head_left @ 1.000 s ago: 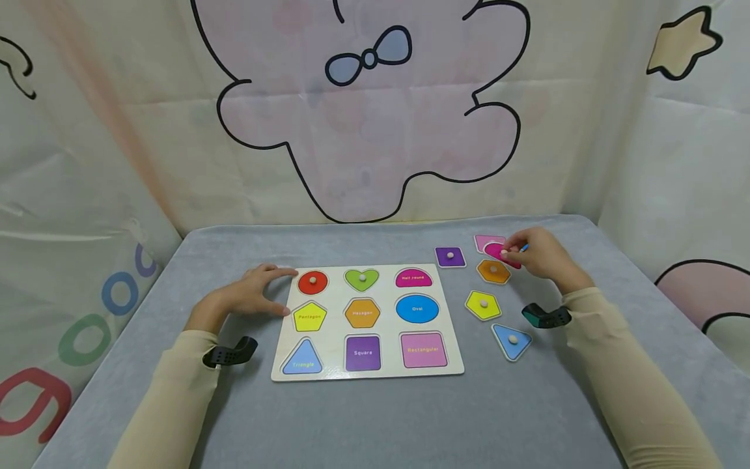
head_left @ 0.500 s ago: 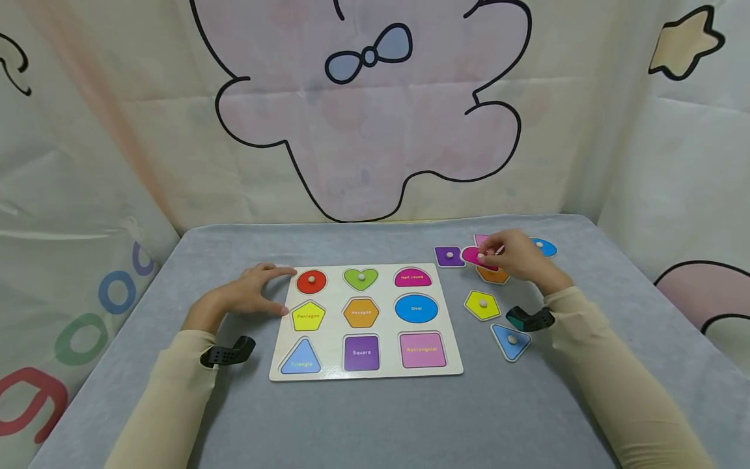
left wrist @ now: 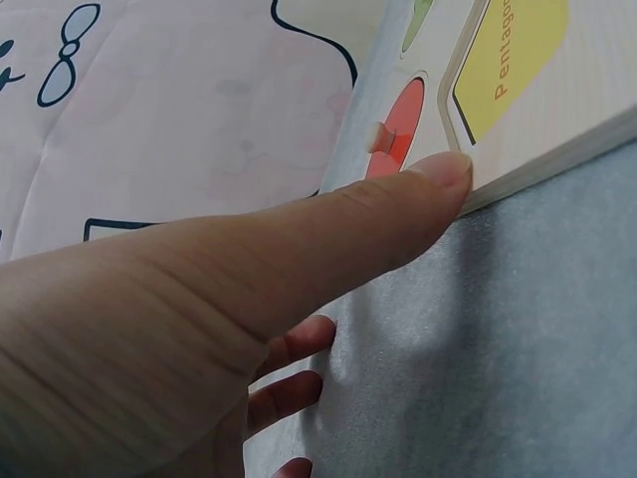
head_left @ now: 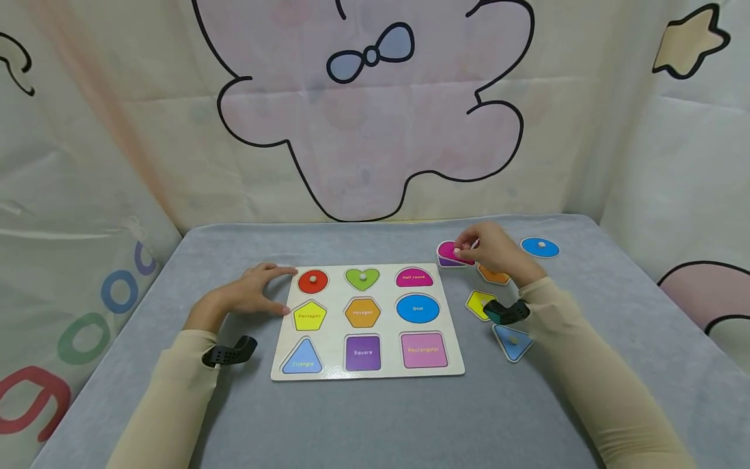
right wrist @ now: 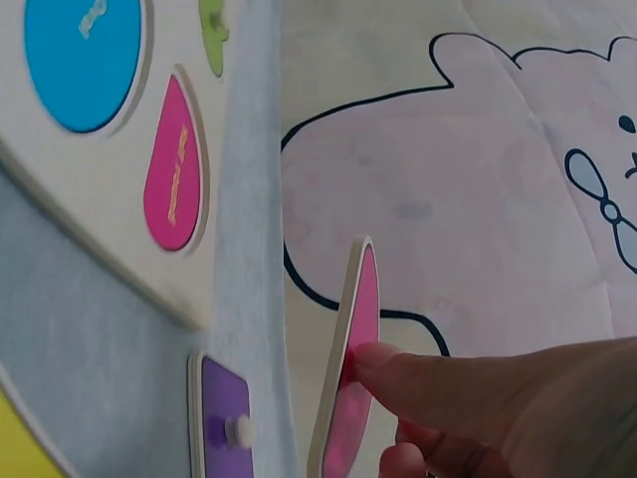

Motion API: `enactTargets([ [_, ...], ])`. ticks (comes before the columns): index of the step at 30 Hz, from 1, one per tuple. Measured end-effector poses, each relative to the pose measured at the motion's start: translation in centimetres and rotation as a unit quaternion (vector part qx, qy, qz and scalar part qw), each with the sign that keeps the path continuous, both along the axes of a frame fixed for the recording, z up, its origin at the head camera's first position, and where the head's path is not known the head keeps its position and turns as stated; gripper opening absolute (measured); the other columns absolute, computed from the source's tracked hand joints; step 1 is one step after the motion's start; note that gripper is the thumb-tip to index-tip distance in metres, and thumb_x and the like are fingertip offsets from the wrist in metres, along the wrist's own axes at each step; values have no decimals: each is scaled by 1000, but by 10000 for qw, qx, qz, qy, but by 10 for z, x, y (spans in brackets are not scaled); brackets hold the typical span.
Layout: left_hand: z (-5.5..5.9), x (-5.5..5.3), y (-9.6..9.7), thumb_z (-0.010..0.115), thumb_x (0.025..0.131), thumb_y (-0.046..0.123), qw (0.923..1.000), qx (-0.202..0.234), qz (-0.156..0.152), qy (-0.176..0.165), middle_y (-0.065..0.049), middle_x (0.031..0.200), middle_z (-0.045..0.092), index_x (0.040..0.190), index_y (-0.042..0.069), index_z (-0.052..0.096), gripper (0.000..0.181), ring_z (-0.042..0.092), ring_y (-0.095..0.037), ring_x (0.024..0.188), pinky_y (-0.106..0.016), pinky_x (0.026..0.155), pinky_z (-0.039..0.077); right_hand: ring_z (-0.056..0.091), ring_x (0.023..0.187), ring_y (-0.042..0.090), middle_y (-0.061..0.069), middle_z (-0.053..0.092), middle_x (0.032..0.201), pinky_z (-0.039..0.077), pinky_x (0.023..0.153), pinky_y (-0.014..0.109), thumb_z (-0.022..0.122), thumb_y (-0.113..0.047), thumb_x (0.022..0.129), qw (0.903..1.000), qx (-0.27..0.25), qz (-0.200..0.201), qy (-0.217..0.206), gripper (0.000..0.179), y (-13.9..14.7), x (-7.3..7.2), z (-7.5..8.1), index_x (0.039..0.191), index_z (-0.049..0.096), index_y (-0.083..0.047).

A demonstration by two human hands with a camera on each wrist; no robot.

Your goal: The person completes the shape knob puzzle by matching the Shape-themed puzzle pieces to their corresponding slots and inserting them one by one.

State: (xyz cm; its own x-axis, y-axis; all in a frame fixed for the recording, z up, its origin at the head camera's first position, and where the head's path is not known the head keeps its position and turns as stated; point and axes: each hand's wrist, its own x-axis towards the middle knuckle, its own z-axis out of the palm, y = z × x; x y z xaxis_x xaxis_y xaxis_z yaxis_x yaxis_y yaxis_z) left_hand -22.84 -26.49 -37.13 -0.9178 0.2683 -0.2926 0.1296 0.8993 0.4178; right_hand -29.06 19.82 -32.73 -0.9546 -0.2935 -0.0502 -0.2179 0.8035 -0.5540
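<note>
A white shape puzzle board (head_left: pixel 335 292) lies on the table, with the red circle (head_left: pixel 305 283) and green heart (head_left: pixel 356 284) pieces in its top row. My left hand (head_left: pixel 243 294) rests at the board's left side, thumb against the edge in the left wrist view, fingers extended. Above the table right of the board, my right hand (head_left: pixel 495 249) pinches a magenta half-round puzzle piece (head_left: pixel 447 249), its knob hidden by the fingers. In the right wrist view the half-round piece (right wrist: pixel 348 413) is tilted. It partly covers the purple square piece (head_left: pixel 450 263) in the head view.
Loose pieces lie right of the board: an orange hexagon (head_left: pixel 492 276), a yellow pentagon (head_left: pixel 478 302), a blue triangle (head_left: pixel 512 345) and a blue oval (head_left: pixel 540 249). The right wristband overlaps the pentagon. A printed cloth (head_left: pixel 369 143) hangs behind the grey-covered table (head_left: pixel 351 423).
My right hand has carried the half-round piece leftward, from over the pink rectangle to over the purple square. The blue oval has come fully into sight. The left hand stays put.
</note>
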Motion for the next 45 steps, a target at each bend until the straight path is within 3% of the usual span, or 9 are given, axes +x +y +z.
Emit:
enactTargets([
  [11, 0, -2, -1, 83, 81, 41, 10000, -32, 52, -27, -28, 159, 26, 155, 20, 40, 88, 24, -53, 142, -77, 110, 29, 50, 82, 23, 6, 55, 81, 42, 59, 24, 73, -13, 93, 9994, -279, 173, 117, 14, -33, -8, -6, 100, 73, -1],
  [18, -1, -3, -1, 82, 80, 43, 9999, -38, 111, -48, -28, 161, 24, 155, 21, 40, 89, 23, -52, 144, -78, 111, 28, 53, 83, 23, 8, 56, 81, 46, 60, 23, 74, -11, 92, 9986, -396, 315, 182, 14, -46, -7, -9, 99, 74, 1],
  [30, -5, -2, -2, 82, 81, 42, 10000, -20, 46, -3, -27, 159, 28, 154, 22, 41, 86, 26, -51, 142, -76, 111, 30, 54, 79, 21, 9, 60, 82, 48, 60, 22, 75, -13, 91, 9973, -5, 705, 224, 13, -61, 0, -28, 99, 74, -1],
  [36, -5, 0, -3, 83, 81, 42, 10000, -20, 31, 0, -28, 159, 27, 154, 21, 41, 87, 25, -52, 142, -77, 110, 30, 55, 81, 21, 10, 62, 84, 49, 61, 21, 74, -15, 93, 9964, 181, 826, -12, 15, -69, 3, -34, 101, 75, -2],
  [45, -5, -1, -3, 83, 81, 42, 10000, 45, 16, 67, -26, 159, 28, 155, 21, 41, 87, 26, -51, 142, -76, 111, 31, 53, 79, 20, 6, 59, 79, 47, 61, 21, 73, -15, 93, 9959, 506, 724, -186, 8, -73, 4, -37, 94, 74, -8],
])
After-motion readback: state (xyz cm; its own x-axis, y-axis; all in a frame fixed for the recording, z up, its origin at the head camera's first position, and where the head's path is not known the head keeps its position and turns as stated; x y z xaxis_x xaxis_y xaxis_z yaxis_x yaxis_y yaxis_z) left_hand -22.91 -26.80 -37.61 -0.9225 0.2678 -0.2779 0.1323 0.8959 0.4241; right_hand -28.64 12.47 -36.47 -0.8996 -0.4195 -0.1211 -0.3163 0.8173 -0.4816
